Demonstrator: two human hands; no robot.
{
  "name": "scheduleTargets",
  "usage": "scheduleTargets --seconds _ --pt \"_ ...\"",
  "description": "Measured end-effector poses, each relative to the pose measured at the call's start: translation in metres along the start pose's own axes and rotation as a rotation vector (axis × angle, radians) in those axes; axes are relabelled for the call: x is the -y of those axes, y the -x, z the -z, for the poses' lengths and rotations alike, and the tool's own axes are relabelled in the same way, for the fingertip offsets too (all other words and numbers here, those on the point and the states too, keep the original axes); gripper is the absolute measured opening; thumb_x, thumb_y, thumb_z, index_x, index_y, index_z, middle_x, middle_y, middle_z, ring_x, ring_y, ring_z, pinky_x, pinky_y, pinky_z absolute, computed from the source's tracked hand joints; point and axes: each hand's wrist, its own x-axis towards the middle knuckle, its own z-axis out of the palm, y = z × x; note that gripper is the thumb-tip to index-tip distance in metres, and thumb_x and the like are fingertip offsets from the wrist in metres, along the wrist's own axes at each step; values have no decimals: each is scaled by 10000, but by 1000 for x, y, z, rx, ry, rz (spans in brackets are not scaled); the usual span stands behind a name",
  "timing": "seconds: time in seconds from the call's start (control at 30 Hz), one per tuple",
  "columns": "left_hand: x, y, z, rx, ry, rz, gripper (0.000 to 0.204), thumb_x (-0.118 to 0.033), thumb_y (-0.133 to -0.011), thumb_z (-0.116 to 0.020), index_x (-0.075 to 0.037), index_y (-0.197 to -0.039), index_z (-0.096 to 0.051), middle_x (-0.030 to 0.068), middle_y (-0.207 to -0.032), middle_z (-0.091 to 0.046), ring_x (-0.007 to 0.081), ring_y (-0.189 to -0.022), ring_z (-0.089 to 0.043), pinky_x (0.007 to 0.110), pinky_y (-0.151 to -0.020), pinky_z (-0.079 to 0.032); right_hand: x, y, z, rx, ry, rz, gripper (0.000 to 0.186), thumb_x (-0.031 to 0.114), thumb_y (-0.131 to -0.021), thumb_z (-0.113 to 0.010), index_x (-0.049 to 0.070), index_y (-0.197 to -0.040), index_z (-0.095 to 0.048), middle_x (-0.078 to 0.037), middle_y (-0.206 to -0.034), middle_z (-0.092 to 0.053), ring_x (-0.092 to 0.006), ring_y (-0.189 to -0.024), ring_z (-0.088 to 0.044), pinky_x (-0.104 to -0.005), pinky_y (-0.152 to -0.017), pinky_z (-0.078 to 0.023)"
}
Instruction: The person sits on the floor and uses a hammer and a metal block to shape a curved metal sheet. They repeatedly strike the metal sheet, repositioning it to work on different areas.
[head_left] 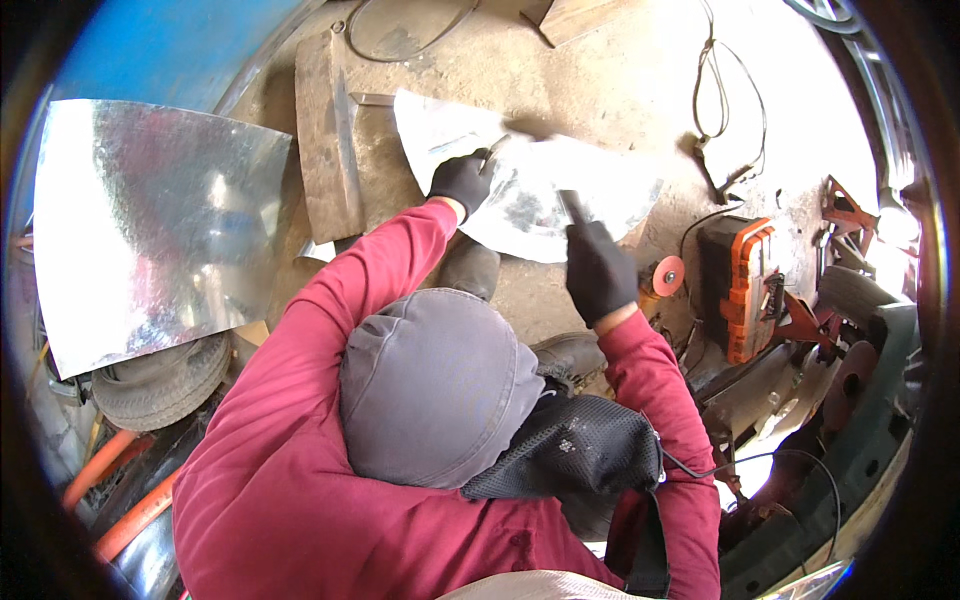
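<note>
A curved sheet of shiny metal (525,205) lies on the ground in front of me. My left hand (462,180), in a black glove, rests closed over its left part. A short, thin metal tool (494,152) sticks out of its fingers; whether it is a chisel I cannot tell. Over the right part of the sheet, my right hand (602,268), gloved too, is closed on the handle of a hammer (571,206). Its dark head is smeared by motion close to the tool in my left hand.
Left of the sheet lies a wooden plank (325,140), then a larger metal sheet (160,220) above a tire (165,385). To the right stand an orange-and-black toolbox (738,290) and a grinder with a red disc (668,276). A cable (712,90) loops across the ground.
</note>
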Motion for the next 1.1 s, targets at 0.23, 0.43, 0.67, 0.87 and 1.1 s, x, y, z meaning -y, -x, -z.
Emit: scheduleTargets --seconds 0.23,0.43,0.67,0.87,1.1 --pt "9 -9 5 -40 122 -8 460 -462 -1008 -600 -35 -971 -766 256 -948 -733 452 -921 -718 513 -809 -564 -6 40 -33 -61 -427 -372 489 268 -1037 -643 130 -1496 -546 -296 -959 -715 -518 -897 -690 -560 -741 -543" --pt "40 3 35 -37 688 185 322 -259 -1013 -743 54 -1092 -751 57 -936 -782 101 -838 -679 298 -782 -541 -45 75 -111 -81 -388 -718 303 276 -968 -736 6 -1081 -656 -297 -919 -693 -491 -903 -675 -538 -786 -520" --pt "62 30 74 -47 1167 238 274 -179 -1024 -706 0 -1231 -718 94 -1155 -763 194 -1012 -740 334 -911 -586 -58 48 -197 -335 -678 -1049 308 244 -865 -826 -3 -1011 -713 -252 -990 -637 -390 -935 -636 -496 -844 -499" --pt "104 51 45 -69 1104 613 318 -235 -1004 -736 -143 -1307 -702 -24 -1267 -726 146 -1181 -659 403 -956 -511 -56 9 -218 -463 -783 -1421 380 82 -815 -784 -3 -1174 -691 -240 -1179 -599 -348 -865 -704 -420 -815 -564" --pt "102 27 20 193 1181 659 316 -205 -1018 -697 -189 -1330 -656 -2 -1216 -733 176 -1018 -715 377 -866 -555 -116 67 -258 -450 -1424 -1299 273 -58 -916 -613 59 -1163 -606 -116 -935 -671 -267 -716 -697 -405 -598 -614"
